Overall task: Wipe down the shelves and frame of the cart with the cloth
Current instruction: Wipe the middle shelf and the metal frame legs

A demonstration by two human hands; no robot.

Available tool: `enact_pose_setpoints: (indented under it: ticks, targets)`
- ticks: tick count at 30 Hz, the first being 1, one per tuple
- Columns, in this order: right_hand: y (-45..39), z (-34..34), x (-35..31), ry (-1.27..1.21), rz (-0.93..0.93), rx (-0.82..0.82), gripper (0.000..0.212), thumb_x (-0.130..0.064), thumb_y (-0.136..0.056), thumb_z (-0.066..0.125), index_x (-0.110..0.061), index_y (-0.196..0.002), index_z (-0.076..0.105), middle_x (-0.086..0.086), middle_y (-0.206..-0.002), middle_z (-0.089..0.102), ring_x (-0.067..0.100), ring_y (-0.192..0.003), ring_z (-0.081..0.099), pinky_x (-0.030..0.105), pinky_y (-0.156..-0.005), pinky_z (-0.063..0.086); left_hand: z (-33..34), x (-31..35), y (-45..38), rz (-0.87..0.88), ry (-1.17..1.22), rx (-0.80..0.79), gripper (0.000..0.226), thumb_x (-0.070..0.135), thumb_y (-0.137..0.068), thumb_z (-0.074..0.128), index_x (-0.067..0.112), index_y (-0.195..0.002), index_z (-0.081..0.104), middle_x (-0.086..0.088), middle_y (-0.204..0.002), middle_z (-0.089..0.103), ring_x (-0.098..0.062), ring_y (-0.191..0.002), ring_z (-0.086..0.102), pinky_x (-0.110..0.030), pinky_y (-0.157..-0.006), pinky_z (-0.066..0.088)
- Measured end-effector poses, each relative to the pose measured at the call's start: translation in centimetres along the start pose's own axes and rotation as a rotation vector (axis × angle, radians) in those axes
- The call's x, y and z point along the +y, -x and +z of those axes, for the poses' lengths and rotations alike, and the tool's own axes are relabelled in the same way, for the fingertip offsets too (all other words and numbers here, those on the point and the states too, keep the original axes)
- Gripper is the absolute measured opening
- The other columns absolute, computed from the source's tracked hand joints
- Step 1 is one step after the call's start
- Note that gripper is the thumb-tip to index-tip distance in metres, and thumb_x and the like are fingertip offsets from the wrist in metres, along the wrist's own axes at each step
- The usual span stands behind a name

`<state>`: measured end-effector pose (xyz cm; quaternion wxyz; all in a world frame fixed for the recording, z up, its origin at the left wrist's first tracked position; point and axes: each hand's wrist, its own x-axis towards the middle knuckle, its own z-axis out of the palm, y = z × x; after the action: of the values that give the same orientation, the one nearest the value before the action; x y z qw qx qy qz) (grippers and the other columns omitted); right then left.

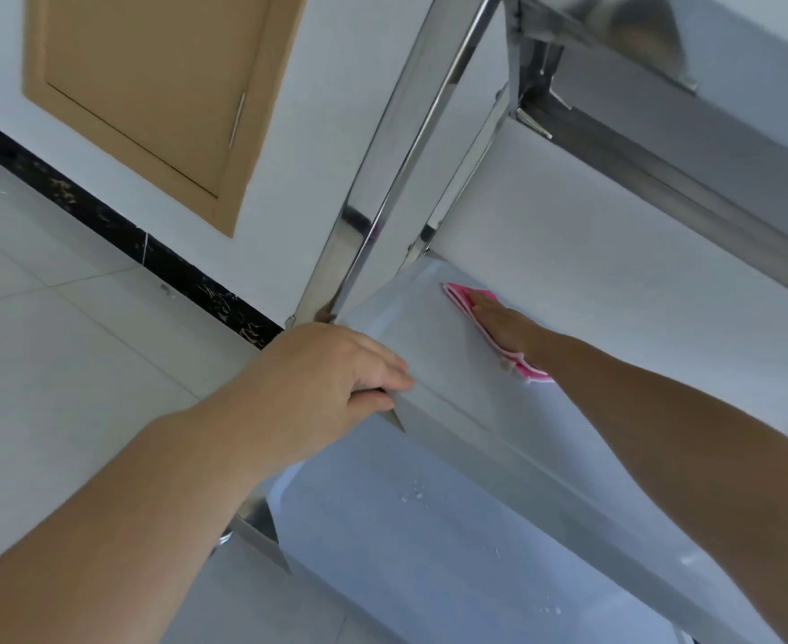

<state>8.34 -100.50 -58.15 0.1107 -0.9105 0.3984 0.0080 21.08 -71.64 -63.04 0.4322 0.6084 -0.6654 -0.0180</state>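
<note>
The cloth is pink, the cart shelf pale grey, its frame shiny silver, the skirting black flecked with gold.

Left hand fingers curled, gripping; right hand flat, palm down.

Pale grey floor tiles with thin grout lines meet a white wall along a black speckled skirting strip. A tan recessed cabinet door with a slim metal handle sits in that wall, under soft, even light
</note>
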Motion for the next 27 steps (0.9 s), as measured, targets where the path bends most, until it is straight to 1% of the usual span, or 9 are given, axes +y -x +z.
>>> enact_pose_setpoints:
  ticks: [3, 6, 8, 12, 15, 17, 20, 23, 27]
  targets:
    - [-2.6, -0.2, 0.6, -0.081, 0.060, 0.044, 0.045, -0.023, -0.103, 0.023, -0.010, -0.147, 0.022, 0.009, -0.154, 0.023, 0.022, -0.140, 0.024, 0.028, -0.112, 0.017, 0.0, -0.2, -0.3, 0.016, 0.012, -0.005, 0.025, 0.023, -0.082, 0.068, 0.032, -0.106, 0.069, 0.021, -0.115, 0.063, 0.018, -0.114, 0.036, 0.003, -0.094, 0.026]
    - [-4.9, -0.3, 0.5, -0.133, 0.091, 0.096, 0.042, -0.023, -0.102, 0.028, -0.010, -0.140, 0.039, 0.010, -0.143, 0.042, 0.026, -0.129, 0.042, 0.027, -0.106, 0.032, 0.1, -0.4, -0.4, 0.016, -0.034, -0.014, 0.026, 0.028, -0.084, 0.066, 0.038, -0.107, 0.067, 0.025, -0.118, 0.060, 0.019, -0.117, 0.032, -0.012, -0.102, 0.030]
    - [-6.1, -0.4, 0.4, -0.190, 0.103, 0.123, 0.041, -0.029, -0.101, 0.029, -0.016, -0.138, 0.042, 0.007, -0.141, 0.045, 0.025, -0.127, 0.044, 0.037, -0.109, 0.034, 0.2, -0.5, -0.4, 0.014, -0.053, -0.015, 0.026, 0.029, -0.083, 0.066, 0.040, -0.107, 0.066, 0.027, -0.117, 0.060, 0.019, -0.116, 0.032, -0.015, -0.102, 0.031]
    - [-8.5, -0.2, 0.4, -0.280, 0.140, 0.141, 0.038, -0.036, -0.098, 0.035, -0.021, -0.129, 0.052, 0.007, -0.129, 0.055, 0.026, -0.114, 0.055, 0.042, -0.100, 0.045, 0.4, -0.6, -0.4, 0.023, 0.006, -0.013, 0.026, 0.025, -0.083, 0.067, 0.035, -0.106, 0.068, 0.024, -0.116, 0.062, 0.026, -0.110, 0.030, -0.005, -0.101, 0.026]
    - [-9.2, -0.1, -0.2, -0.342, 0.144, 0.189, 0.023, -0.049, -0.093, 0.039, -0.035, -0.098, 0.057, -0.003, -0.095, 0.059, 0.016, -0.088, 0.062, 0.036, -0.080, 0.054, 0.5, -0.7, -0.3, 0.010, 0.040, -0.013, 0.026, 0.025, -0.084, 0.067, 0.035, -0.108, 0.067, 0.024, -0.117, 0.061, 0.023, -0.114, 0.033, -0.004, -0.101, 0.027]
    - [-9.4, -0.2, -0.9, -0.334, 0.141, 0.168, 0.024, -0.048, -0.095, 0.036, -0.036, -0.094, 0.056, -0.003, -0.092, 0.055, 0.009, -0.080, 0.058, 0.027, -0.069, 0.052, 0.4, -0.6, -0.7, -0.002, 0.054, -0.047, 0.027, 0.022, -0.087, 0.063, 0.028, -0.113, 0.066, 0.018, -0.125, 0.058, 0.016, -0.119, 0.033, 0.002, -0.098, 0.020]
    - [-10.1, -0.3, -1.9, -0.259, 0.082, 0.138, 0.046, -0.046, -0.098, 0.027, -0.020, -0.128, 0.050, 0.009, -0.128, 0.052, 0.024, -0.109, 0.052, 0.025, -0.088, 0.035, 0.4, -0.3, -1.0, -0.023, 0.148, -0.154, 0.031, 0.012, -0.090, 0.058, 0.009, -0.120, 0.059, 0.004, -0.133, 0.054, 0.006, -0.124, 0.035, 0.011, -0.087, 0.010]
    - [-10.5, 0.2, -3.1, -0.197, -0.035, 0.093, 0.057, -0.051, -0.097, 0.022, -0.018, -0.140, 0.037, 0.006, -0.145, 0.038, 0.024, -0.132, 0.037, 0.036, -0.111, 0.027, 0.5, -0.9, -0.1, 0.018, 0.050, -0.041, 0.027, 0.024, -0.087, 0.062, 0.030, -0.113, 0.065, 0.019, -0.125, 0.058, 0.024, -0.116, 0.023, 0.003, -0.096, 0.020]
    - [-9.3, 0.6, -4.2, -0.296, -0.074, 0.102, 0.034, -0.059, -0.091, 0.033, -0.038, -0.094, 0.060, -0.009, -0.112, 0.059, 0.012, -0.105, 0.055, 0.033, -0.099, 0.039, 0.4, -0.8, -0.1, 0.011, 0.003, -0.029, 0.025, 0.027, -0.085, 0.065, 0.033, -0.109, 0.067, 0.021, -0.120, 0.061, 0.024, -0.115, 0.027, -0.001, -0.099, 0.023]
